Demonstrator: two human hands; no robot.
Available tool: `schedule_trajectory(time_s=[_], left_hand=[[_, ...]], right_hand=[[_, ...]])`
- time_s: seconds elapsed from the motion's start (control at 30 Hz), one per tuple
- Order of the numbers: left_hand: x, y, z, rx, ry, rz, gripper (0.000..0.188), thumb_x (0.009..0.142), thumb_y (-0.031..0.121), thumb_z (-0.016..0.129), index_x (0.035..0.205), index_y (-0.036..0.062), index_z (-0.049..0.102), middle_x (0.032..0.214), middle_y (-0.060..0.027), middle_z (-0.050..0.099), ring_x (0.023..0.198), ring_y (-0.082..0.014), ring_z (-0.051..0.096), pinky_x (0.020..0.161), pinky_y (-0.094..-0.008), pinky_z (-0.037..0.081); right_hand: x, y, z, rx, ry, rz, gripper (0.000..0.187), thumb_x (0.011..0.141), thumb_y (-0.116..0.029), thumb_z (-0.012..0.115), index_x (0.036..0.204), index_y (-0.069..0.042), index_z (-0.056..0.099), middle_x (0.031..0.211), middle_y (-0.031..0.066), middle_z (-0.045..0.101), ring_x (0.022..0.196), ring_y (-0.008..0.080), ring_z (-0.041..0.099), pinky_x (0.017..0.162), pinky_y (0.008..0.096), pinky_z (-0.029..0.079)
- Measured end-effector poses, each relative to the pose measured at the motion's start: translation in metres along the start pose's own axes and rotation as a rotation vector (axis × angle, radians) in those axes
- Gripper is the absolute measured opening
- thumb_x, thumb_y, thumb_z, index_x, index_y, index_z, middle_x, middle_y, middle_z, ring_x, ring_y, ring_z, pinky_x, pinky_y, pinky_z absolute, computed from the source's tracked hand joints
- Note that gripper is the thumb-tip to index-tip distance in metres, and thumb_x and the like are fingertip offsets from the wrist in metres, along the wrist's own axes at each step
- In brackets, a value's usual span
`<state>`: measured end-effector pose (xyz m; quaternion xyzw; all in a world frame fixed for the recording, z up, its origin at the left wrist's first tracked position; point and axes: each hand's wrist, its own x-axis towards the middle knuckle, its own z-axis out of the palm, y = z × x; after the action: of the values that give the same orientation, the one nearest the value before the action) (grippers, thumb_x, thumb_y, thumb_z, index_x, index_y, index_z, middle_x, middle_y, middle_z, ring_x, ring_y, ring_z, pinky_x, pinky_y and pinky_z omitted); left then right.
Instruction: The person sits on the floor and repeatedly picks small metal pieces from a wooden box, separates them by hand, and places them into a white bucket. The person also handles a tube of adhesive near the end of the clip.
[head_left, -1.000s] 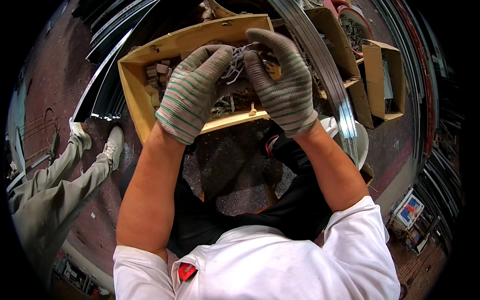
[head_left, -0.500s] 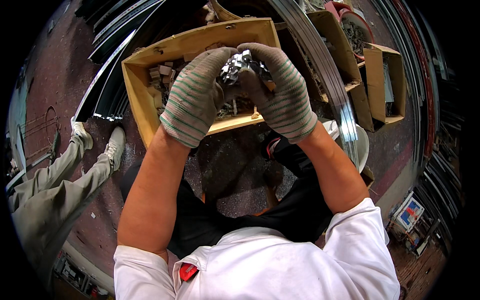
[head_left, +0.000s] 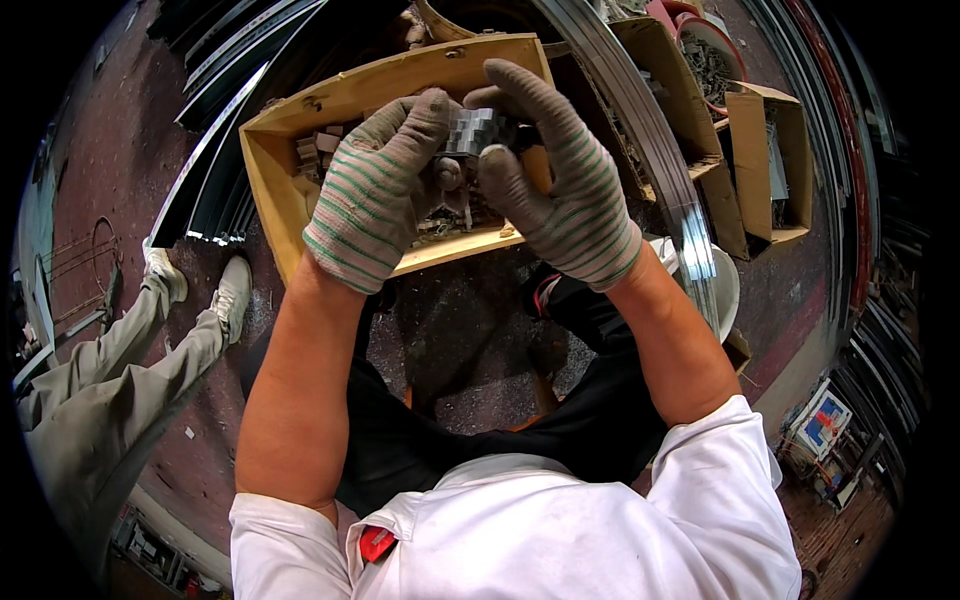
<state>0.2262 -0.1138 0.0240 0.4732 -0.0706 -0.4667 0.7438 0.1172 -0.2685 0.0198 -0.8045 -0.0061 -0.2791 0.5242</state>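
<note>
A cluster of small silvery metal pieces (head_left: 474, 131), lined up in a neat block, sits between my hands over a wooden box (head_left: 455, 258). My left hand (head_left: 375, 190), in a pale work glove with green stripes, is closed around the block from the left and below. My right hand (head_left: 572, 190), gloved the same, is at its right side with thumb and forefinger spread apart. The right thumb is close to the pieces; whether it touches them I cannot tell. Some right fingers are hidden behind the block. More small pieces (head_left: 318, 150) lie in the box.
Long metal profiles (head_left: 640, 105) run past the box on the right, with others (head_left: 225, 190) at the left. Cardboard boxes (head_left: 765, 165) and a red bucket (head_left: 715, 60) of scraps stand at the far right. A person's legs (head_left: 150, 340) are at the left.
My right forefinger has lifted and the right thumb has spread away from the pieces. My left hand has shifted slightly left and down. The pieces now appear as a more even block.
</note>
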Motion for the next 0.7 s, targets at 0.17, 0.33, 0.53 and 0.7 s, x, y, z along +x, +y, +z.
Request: schedule_trajectory(time_s=[0.17, 0.33, 0.53, 0.7], left_hand=[[0.000, -0.002, 0.004, -0.004, 0.016, 0.016, 0.033, 0.102, 0.039, 0.065, 0.115, 0.0090, 0.070, 0.093, 0.0021, 0.070, 0.077, -0.0049, 0.067, 0.065, -0.0241, 0.061], [0.001, -0.007, 0.002, -0.010, -0.005, 0.014, 0.033, 0.101, 0.038, 0.065, 0.116, 0.0096, 0.070, 0.098, 0.0010, 0.072, 0.081, -0.0067, 0.069, 0.070, -0.0263, 0.064], [0.001, -0.009, -0.003, -0.022, -0.018, 0.011, 0.029, 0.102, 0.034, 0.066, 0.117, 0.0095, 0.070, 0.104, -0.0007, 0.073, 0.090, -0.0099, 0.072, 0.074, -0.0263, 0.064], [0.004, -0.008, 0.001, 0.024, 0.072, 0.025, 0.030, 0.102, 0.031, 0.067, 0.119, 0.0061, 0.069, 0.106, -0.0027, 0.072, 0.091, -0.0110, 0.071, 0.075, -0.0271, 0.064]], right_hand=[[0.003, 0.005, -0.013, 0.252, -0.006, 0.196, 0.021, 0.102, -0.016, 0.067, 0.120, -0.005, 0.068, 0.105, 0.0021, 0.072, 0.091, 0.0068, 0.068, 0.080, 0.0224, 0.058], [0.001, 0.012, -0.013, 0.306, -0.011, 0.297, 0.017, 0.100, -0.016, 0.070, 0.114, -0.007, 0.073, 0.101, 0.0008, 0.073, 0.091, 0.0064, 0.068, 0.081, 0.0229, 0.058], [0.004, 0.014, -0.016, 0.071, -0.026, 0.129, 0.020, 0.094, -0.017, 0.077, 0.110, -0.006, 0.074, 0.106, 0.0057, 0.073, 0.099, 0.0149, 0.070, 0.087, 0.0286, 0.059], [0.005, 0.000, -0.018, -0.238, -0.053, -0.011, 0.039, 0.082, -0.027, 0.086, 0.112, -0.006, 0.072, 0.106, 0.0096, 0.071, 0.104, 0.0249, 0.068, 0.088, 0.0383, 0.058]])
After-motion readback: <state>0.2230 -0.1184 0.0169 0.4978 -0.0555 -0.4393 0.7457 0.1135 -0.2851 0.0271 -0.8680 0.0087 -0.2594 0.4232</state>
